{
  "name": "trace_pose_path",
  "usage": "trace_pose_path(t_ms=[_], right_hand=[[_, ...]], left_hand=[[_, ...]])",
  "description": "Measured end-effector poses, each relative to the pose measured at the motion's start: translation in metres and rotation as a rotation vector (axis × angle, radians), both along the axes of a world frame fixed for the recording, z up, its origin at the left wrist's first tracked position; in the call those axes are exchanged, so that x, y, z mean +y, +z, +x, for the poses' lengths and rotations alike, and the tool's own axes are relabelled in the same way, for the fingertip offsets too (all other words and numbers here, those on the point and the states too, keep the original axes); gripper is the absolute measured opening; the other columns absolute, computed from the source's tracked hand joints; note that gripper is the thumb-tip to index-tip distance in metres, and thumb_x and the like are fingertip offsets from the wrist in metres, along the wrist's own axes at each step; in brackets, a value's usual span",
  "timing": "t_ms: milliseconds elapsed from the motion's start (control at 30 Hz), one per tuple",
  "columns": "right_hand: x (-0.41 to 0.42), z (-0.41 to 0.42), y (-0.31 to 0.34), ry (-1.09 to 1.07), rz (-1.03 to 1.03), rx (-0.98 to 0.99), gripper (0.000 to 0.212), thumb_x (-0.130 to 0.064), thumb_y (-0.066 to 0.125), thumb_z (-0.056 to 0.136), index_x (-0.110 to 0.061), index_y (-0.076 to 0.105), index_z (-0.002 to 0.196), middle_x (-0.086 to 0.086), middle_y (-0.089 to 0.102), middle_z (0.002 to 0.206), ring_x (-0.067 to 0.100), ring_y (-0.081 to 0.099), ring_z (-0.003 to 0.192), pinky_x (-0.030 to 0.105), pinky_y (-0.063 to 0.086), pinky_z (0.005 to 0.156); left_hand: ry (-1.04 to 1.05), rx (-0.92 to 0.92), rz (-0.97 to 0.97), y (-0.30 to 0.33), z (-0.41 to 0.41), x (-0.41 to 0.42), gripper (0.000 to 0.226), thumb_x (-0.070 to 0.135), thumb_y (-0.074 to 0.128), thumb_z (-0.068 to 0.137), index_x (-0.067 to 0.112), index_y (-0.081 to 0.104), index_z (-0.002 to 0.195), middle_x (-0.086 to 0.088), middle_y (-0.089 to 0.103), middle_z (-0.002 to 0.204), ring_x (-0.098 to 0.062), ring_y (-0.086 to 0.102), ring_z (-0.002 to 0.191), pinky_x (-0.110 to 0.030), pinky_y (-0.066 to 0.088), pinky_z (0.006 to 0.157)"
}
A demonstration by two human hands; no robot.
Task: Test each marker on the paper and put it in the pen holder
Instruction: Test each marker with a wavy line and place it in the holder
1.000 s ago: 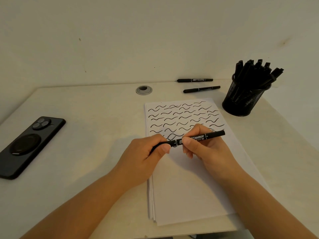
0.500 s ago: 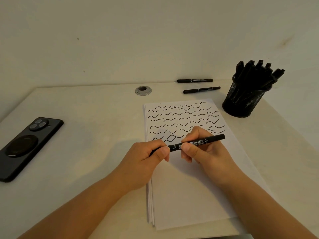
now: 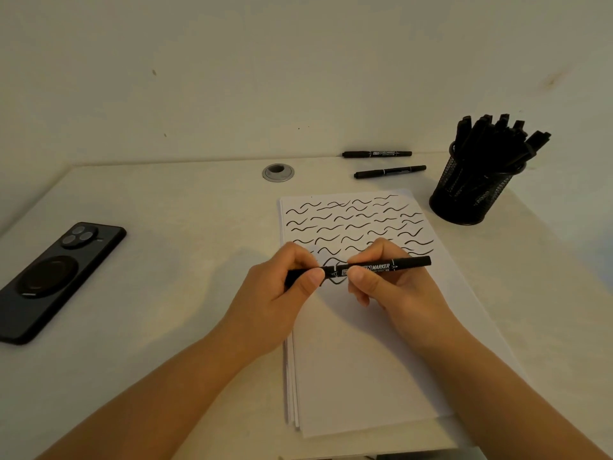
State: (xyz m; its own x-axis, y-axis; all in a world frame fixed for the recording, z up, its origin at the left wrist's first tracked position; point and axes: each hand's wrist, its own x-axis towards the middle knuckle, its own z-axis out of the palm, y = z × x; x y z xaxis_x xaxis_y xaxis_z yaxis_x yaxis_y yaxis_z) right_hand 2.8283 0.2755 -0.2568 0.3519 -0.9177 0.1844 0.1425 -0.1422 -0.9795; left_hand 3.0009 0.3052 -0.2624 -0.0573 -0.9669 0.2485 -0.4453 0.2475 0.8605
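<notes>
A black marker (image 3: 381,267) lies level between both hands, just above a stack of white paper (image 3: 368,370) whose upper half carries rows of black wavy strokes. My left hand (image 3: 282,297) pinches the marker's left end, where the cap sits. My right hand (image 3: 394,287) grips the barrel near its printed label. A black mesh pen holder (image 3: 464,204) stands at the right rear, packed with several black markers (image 3: 497,134). Two more black markers lie loose on the desk behind the paper, the rear marker (image 3: 377,154) by the wall and the nearer marker (image 3: 390,172).
A black phone (image 3: 53,277) lies face down on the left of the pale desk. A round grey cable grommet (image 3: 278,172) sits in the desk near the back wall. The desk's front edge runs just below the paper.
Both hands keep their grip on the marker and have barely shifted. The view has tilted slightly, so the phone and paper sit a little lower in the frame.
</notes>
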Motion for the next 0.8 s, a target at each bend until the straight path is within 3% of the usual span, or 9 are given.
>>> trace_pose_path(t_ms=[67,300,400,533,633,800], right_hand=[[-0.001,-0.001,0.000,-0.033,-0.003,-0.013,0.003,-0.017,0.065,0.076,-0.015,0.066,0.074,-0.001,0.062,0.058,0.008,0.052,0.052,0.012,0.039,0.050],[-0.013,-0.013,-0.002,-0.157,0.054,-0.088,0.014,-0.016,0.061,0.074,-0.025,0.068,0.066,-0.002,0.063,0.059,0.011,0.052,0.052,0.018,0.043,0.051],[-0.013,-0.012,-0.005,-0.246,-0.045,0.099,0.023,-0.009,0.062,0.083,-0.026,0.065,0.068,-0.005,0.064,0.061,0.006,0.052,0.055,0.017,0.043,0.054],[-0.010,-0.005,-0.007,-0.350,-0.218,0.351,0.020,-0.019,0.062,0.084,-0.031,0.061,0.069,-0.016,0.060,0.064,0.000,0.050,0.062,0.010,0.036,0.057],[-0.009,-0.001,0.000,-0.378,-0.473,0.563,0.005,-0.028,0.063,0.084,-0.031,0.068,0.085,-0.026,0.056,0.071,-0.001,0.051,0.073,0.007,0.036,0.065],[-0.010,-0.002,0.022,-0.356,-0.791,0.733,0.022,-0.032,0.062,0.078,-0.020,0.072,0.093,-0.010,0.068,0.073,0.006,0.050,0.068,0.012,0.032,0.062]], left_hand=[[0.032,0.042,-0.025,0.000,0.002,-0.001,0.006,0.033,0.048,0.082,0.032,0.050,0.076,0.014,0.051,0.054,-0.005,0.038,0.047,-0.010,0.030,0.046],[0.153,0.261,-0.029,0.000,0.013,-0.009,0.007,0.030,0.051,0.078,0.028,0.053,0.072,0.014,0.050,0.051,-0.002,0.039,0.048,-0.011,0.032,0.049],[0.165,0.276,-0.042,0.002,0.014,-0.012,0.008,0.031,0.051,0.079,0.027,0.053,0.072,0.013,0.050,0.051,-0.003,0.039,0.049,-0.012,0.033,0.051],[0.179,0.245,-0.090,0.009,0.009,-0.014,0.009,0.032,0.051,0.081,0.027,0.053,0.073,0.013,0.051,0.053,-0.003,0.040,0.051,-0.012,0.034,0.052],[0.204,0.161,-0.111,0.014,0.006,-0.015,0.018,0.027,0.057,0.087,0.034,0.054,0.071,0.013,0.057,0.056,-0.003,0.044,0.051,-0.011,0.036,0.050],[0.127,0.040,-0.130,0.032,-0.007,-0.021,0.020,0.024,0.062,0.083,0.040,0.058,0.071,0.016,0.063,0.061,-0.001,0.055,0.054,-0.010,0.042,0.053]])
